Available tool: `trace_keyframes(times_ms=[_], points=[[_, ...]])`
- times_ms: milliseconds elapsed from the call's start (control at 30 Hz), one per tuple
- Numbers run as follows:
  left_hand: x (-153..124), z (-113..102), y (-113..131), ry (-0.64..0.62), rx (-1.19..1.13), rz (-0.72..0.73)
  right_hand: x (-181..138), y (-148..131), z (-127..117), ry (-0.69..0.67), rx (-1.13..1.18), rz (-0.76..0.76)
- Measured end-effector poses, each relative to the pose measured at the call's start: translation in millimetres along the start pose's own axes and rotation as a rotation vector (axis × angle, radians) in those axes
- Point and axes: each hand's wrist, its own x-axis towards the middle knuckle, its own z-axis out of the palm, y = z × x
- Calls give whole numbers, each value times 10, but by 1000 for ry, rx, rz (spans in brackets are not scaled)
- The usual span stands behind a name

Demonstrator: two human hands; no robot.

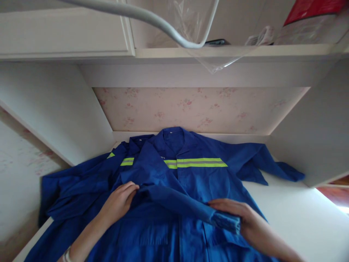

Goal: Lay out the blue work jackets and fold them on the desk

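A blue work jacket [201, 182] with a yellow-green and grey chest stripe lies spread out, its collar toward the wall. My left hand [121, 200] is closed on the jacket's left-side sleeve [169, 196], near the elbow fold. That sleeve runs across the front of the jacket to my right hand [234, 211], which grips it close to the cuff. The cuff's opening faces right. On the right, the other sleeve [253, 156] lies stretched outward with a bend in it. A second blue garment [84, 185] with similar stripes lies partly beneath, to the left.
The white desk surface [294, 207] shows at right, between side panels [308, 120]. Overhead, a shelf [169, 52] holds clear plastic film [215, 65] and a red-and-clear package [313, 18]. A white curved bar [152, 18] crosses in front of the shelf. Flowered wallpaper [191, 109] covers the back.
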Motion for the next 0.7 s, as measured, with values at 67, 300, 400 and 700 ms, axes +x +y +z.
trace_keyframes(times_ms=[67,300,400,700], points=[[-15,-150,13,24,-62,-7,11,-138,-178,90,-67,-153],[-260,-367,325,-312,-14,9,-687,472,-592,-104,-141,120],[-136,-208,503,-193,-80,-34,-741,751,-645,-187,-115,314],[270,950,801,-4,144,99,379,1323,-1360,922,383,552]])
